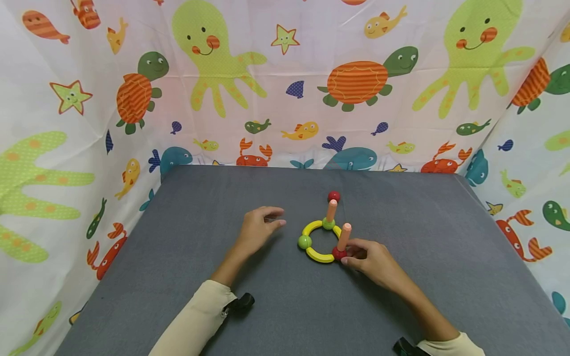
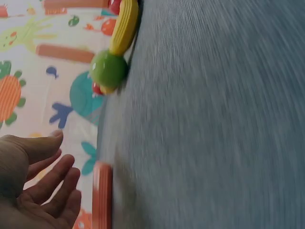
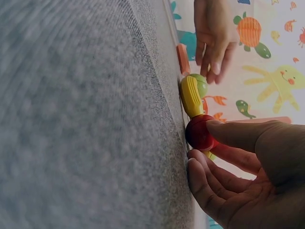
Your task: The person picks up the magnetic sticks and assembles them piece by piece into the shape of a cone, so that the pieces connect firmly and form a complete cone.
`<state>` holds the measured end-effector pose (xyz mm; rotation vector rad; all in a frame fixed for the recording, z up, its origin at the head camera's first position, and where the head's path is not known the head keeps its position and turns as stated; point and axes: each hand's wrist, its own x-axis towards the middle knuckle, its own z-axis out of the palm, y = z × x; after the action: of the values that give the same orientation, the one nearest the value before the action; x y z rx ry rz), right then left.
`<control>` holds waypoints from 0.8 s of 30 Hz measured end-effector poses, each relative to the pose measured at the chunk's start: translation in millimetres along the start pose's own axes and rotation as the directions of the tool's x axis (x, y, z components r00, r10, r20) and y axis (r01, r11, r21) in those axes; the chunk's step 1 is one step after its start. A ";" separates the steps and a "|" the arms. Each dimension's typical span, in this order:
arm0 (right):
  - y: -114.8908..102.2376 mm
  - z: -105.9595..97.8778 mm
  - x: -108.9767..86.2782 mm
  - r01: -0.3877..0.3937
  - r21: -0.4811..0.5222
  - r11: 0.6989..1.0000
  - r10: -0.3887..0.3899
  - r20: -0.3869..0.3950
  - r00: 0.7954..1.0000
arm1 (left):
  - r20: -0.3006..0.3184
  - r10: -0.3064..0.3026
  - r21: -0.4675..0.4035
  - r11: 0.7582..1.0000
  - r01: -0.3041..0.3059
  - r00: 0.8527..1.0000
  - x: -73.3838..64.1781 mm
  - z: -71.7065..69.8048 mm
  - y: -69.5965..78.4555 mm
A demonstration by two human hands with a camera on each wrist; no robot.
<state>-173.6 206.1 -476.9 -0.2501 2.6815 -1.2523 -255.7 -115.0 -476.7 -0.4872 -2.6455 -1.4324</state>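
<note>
A ring of curved yellow bars (image 1: pixel 319 255) joined by balls lies flat on the table. Its green balls (image 1: pixel 305 242) are at the left and far side, and a red ball (image 1: pixel 339 253) is at the near right. Two salmon-coloured sticks (image 1: pixel 344 237) stand up from the ring, on the red ball and the far green one. My right hand (image 1: pixel 371 262) pinches the near red ball, with the thumb against it in the right wrist view. Left of the ring, my left hand (image 1: pixel 260 227) hovers with loosely bent fingers and holds nothing.
Beyond the ring is another red ball (image 1: pixel 334 197), partly behind a stick's top. A separate salmon-coloured stick (image 2: pixel 102 195) lies by my left hand, hidden in the head view. The grey tabletop (image 1: pixel 200 198) meets a curtain (image 1: pixel 285 113) printed with sea animals.
</note>
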 end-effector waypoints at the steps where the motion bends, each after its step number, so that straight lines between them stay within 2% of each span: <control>1: 0.0 -0.2 -0.2 0.000 0.002 1.000 0.000 0.000 1.000 | -0.004 -0.013 0.002 1.000 0.013 1.000 -0.6 -3.2 -2.5; 7: 0.0 -1.2 -1.5 0.000 0.004 1.000 0.000 0.006 1.000 | 0.004 -0.084 0.006 0.996 0.084 0.996 -6.1 -20.1 -15.9; 12: 1.1 -1.2 -2.5 0.008 -0.001 1.000 -0.008 0.009 1.000 | 0.030 -0.107 0.065 0.992 0.105 0.994 -10.2 -28.6 -23.3; 19: 1.8 -1.5 -2.9 0.019 -0.001 1.000 -0.019 0.001 1.000 | 0.065 -0.189 0.143 0.974 0.178 0.980 -13.8 -31.6 -29.8; 24: 1.8 -1.3 -3.0 0.017 0.004 1.000 -0.017 0.006 1.000 | 0.062 -0.201 0.181 0.966 0.187 0.978 -14.5 -31.0 -30.2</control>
<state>-171.1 208.8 -477.2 -0.2767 2.6773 -1.2592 -253.8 -159.5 -486.9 -0.2801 -2.9194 -1.2325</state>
